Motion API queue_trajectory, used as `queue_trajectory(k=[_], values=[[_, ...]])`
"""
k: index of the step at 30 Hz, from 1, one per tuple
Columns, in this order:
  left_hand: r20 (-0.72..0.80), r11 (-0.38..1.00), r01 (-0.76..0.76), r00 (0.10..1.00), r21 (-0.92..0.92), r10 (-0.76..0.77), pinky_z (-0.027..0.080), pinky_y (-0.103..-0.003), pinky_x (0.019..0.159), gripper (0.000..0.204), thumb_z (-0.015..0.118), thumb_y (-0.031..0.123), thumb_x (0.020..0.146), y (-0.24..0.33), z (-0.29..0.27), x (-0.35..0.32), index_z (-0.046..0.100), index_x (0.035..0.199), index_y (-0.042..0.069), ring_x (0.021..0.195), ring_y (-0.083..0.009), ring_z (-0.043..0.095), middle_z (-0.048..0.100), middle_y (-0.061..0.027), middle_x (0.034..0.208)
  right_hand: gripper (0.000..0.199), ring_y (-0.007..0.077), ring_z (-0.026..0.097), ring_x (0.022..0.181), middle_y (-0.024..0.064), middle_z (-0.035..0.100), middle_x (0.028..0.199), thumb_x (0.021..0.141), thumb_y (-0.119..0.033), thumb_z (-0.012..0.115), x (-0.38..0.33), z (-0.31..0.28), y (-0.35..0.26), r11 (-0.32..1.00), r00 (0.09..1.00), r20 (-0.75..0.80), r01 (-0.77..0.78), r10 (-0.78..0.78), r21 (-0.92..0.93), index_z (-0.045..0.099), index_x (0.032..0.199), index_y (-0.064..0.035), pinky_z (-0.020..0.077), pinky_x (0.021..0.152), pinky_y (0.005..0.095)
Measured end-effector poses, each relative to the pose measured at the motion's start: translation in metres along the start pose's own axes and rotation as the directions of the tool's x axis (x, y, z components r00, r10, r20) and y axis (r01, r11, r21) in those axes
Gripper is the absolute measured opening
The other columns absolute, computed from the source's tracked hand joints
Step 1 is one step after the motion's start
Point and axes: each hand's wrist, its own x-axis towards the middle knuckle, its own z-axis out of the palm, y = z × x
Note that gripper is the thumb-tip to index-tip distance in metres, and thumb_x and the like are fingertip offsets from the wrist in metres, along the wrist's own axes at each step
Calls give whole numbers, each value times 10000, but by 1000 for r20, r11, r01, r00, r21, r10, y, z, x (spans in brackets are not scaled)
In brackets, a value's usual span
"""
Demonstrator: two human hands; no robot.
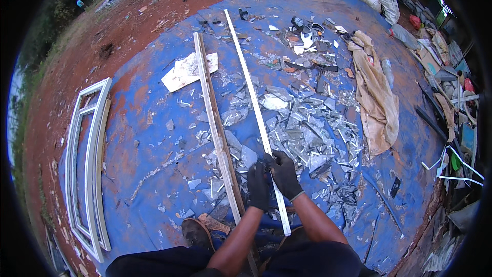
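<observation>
Both my hands wear dark gloves and meet low in the middle of the picture. My right hand (284, 173) is closed around a long, narrow white strip (251, 86), which runs from the far part of the tarp back toward my legs. Close against the strip's left side is my left hand (257, 184), its fingers bent in beside the right hand's fingertips. What those left fingers pinch is hidden. A long brown-and-white wooden bar (218, 132) lies to the left of the strip, passing by my left wrist. Broken glass shards (307, 133) lie heaped just beyond and right of my hands.
A blue tarp (148, 159) covers the ground, with red soil around it. White frames (97, 149) lie at the left. A tan sack (371, 97) and mixed scrap (461, 102) are on the right. A pale flat piece (179, 74) rests beyond the bar. My boot (197, 233) is near.
</observation>
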Motion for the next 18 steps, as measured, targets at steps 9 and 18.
queue_trajectory(k=[9,18], values=[[409,904,246,828,350,-383,528,-305,587,323,573,309,930,58,17,37,662,849,9,694,-158,638,632,-73,758,299,86,574,680,35,671,813,924,-235,657,-11,-34,13,993,998,-9,59,-59,101,686,1028,45,463,599,265],[500,878,304,731,370,-464,596,-343,645,261,604,220,925,42,25,28,668,961,-30,696,-201,668,661,-110,817,288,77,589,735,21,678,840,893,-196,692,-39,-54,9,991,992,-73,95,-102,-97,696,1104,-1,476,656,239]])
